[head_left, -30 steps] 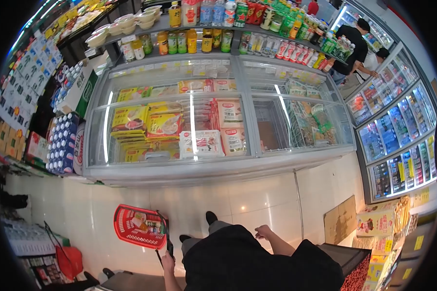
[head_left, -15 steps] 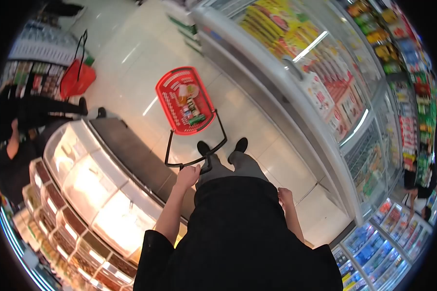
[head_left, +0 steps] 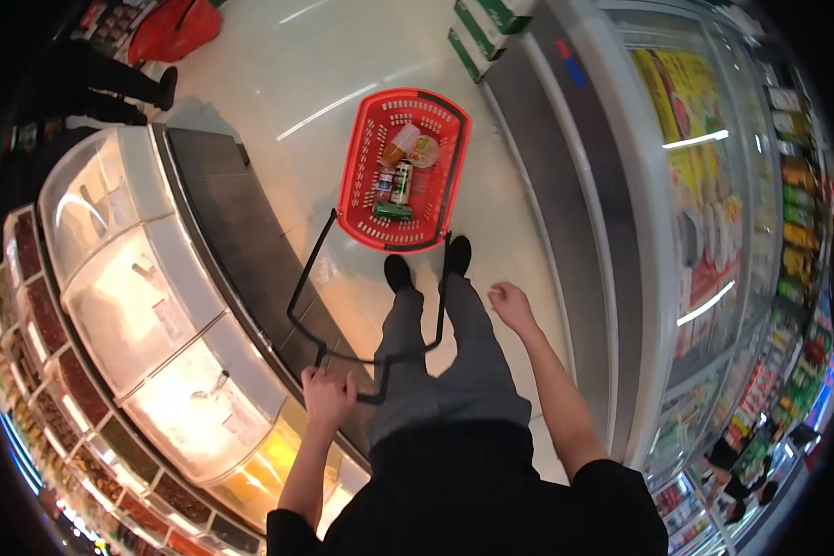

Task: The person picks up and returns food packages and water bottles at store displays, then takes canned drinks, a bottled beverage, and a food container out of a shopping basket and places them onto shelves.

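Note:
My left hand [head_left: 329,397] is wrapped round the black pull handle [head_left: 360,358] of a red shopping basket [head_left: 350,176]. The basket stands on the floor in front of my feet. Inside it lie several items: a round clear-topped pack [head_left: 423,151], a pack with an orange-brown part [head_left: 400,145], a can-like container [head_left: 401,183] and a green item [head_left: 393,211]. To the right of my legs, my right hand [head_left: 511,306] hangs in the air with its fingers curled, touching nothing; no object shows in it.
On the left runs a lit counter with clear bins [head_left: 125,310]. A glass-topped freezer [head_left: 621,185] lines the right side. Green-and-white boxes [head_left: 485,35] stand at its far end. At upper left are a person's dark-clothed legs [head_left: 111,83] and another red basket [head_left: 178,30].
The view has turned from the freezer to the aisle, with the freezer now at right. The basket, formerly left of my body, now stands before my feet. My left hand still holds its handle.

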Demonstrator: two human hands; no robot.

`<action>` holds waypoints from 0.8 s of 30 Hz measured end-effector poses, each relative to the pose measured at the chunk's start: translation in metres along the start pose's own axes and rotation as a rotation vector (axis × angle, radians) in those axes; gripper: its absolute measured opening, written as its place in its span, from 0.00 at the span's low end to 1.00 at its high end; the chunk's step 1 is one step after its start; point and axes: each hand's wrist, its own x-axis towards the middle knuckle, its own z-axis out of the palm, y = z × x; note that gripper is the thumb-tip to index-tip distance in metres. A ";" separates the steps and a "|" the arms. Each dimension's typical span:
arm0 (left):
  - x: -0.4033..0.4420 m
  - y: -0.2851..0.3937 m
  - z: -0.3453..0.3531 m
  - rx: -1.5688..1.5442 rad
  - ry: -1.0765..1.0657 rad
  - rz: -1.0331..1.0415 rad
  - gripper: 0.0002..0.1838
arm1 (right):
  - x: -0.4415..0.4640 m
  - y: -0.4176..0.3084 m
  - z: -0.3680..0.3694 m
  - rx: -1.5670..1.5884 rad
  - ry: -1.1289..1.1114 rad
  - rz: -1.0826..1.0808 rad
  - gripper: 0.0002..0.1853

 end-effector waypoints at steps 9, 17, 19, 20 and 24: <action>-0.038 -0.035 0.043 -0.184 0.141 -0.221 0.08 | 0.259 -0.077 0.166 -0.396 -0.232 -0.422 0.15; -0.027 -0.054 0.062 -0.198 0.128 -0.179 0.06 | 0.372 -0.059 0.304 -0.567 -0.438 -0.360 0.34; -0.033 -0.061 0.070 -0.186 0.110 -0.203 0.08 | 0.387 -0.048 0.331 -0.618 -0.413 -0.406 0.35; -0.030 -0.062 0.069 -0.198 0.109 -0.215 0.09 | 0.393 -0.042 0.341 -0.675 -0.387 -0.447 0.36; -0.033 -0.068 0.076 -0.189 0.122 -0.240 0.10 | 0.409 -0.037 0.358 -0.728 -0.330 -0.599 0.41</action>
